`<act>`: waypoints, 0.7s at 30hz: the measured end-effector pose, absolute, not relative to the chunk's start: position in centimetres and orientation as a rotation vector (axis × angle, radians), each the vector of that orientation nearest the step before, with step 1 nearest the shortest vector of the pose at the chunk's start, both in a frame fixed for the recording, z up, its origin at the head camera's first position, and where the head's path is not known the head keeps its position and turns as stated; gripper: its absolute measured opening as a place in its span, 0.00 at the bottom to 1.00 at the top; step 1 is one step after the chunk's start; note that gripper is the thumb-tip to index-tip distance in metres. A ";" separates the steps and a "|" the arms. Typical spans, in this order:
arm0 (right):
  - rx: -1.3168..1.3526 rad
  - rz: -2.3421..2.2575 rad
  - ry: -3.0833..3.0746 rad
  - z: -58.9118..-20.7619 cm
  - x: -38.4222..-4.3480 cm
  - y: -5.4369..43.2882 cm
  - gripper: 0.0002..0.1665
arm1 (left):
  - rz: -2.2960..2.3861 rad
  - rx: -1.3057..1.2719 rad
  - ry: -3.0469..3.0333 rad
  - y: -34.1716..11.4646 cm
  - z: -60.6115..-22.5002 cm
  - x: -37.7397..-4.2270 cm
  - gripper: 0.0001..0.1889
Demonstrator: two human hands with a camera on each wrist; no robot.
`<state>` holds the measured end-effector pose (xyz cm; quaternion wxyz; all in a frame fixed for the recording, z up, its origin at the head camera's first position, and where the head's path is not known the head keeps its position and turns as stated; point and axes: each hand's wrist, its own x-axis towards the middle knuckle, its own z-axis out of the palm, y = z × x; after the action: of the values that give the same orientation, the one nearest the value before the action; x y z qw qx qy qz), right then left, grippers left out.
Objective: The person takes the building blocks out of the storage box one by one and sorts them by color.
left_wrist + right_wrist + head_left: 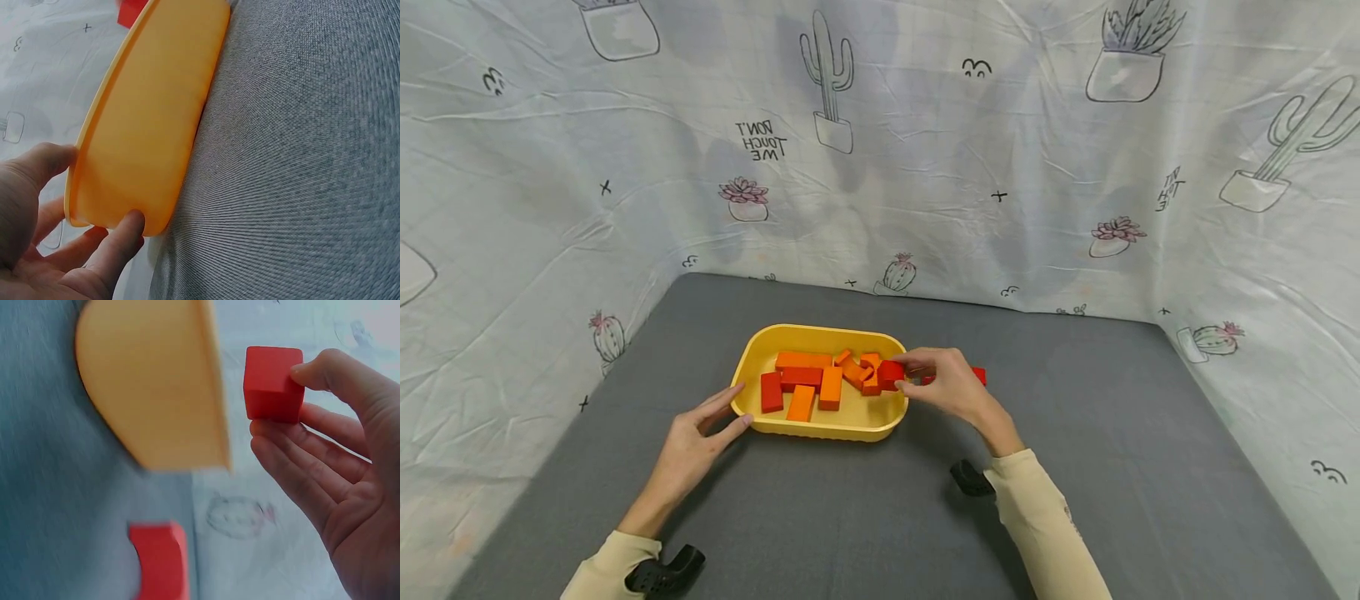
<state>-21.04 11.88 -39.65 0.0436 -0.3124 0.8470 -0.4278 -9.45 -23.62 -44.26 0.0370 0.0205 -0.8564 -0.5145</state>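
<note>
The right hand (pixel 951 385) pinches 1 red cube (pixel 273 384) between thumb and fingertips, above the right end of the yellow tray (pixel 850 417); the left hand (pixel 694 442) holds the tray's left end; orange and red blocks (pixel 831 388) lie inside; right of the tray, on the grey table (pixel 865 508), sits 1 curved red block (pixel 161 559), partly hidden by the right hand, blurred and cut off in the right wrist view; small orange pieces (pixel 852 372) near the cube overlap, hard to count.

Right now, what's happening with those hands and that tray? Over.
Right hand pinching a red block at right end of yellow tray. Left hand gripping its left end. Nothing visibly in the way.
</note>
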 end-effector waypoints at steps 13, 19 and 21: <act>-0.761 -1.201 2.813 -38.7 -21.7 20.2 0.20 | -1.575 0.043 -2.624 -23.6 -44.4 -9.5 0.32; -0.658 -1.088 2.875 -39.7 -22.1 23.6 0.21 | -1.567 0.053 -2.615 -23.5 -44.3 -9.5 0.32; -0.631 -1.052 2.890 -40.1 -22.2 24.4 0.21 | -1.563 0.060 -2.618 -23.5 -44.3 -9.5 0.32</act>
<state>-22.21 24.43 -40.05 0.0009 -0.2010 0.9206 -0.3349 -9.48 -23.50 -44.31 0.0458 0.0196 -0.8576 -0.5120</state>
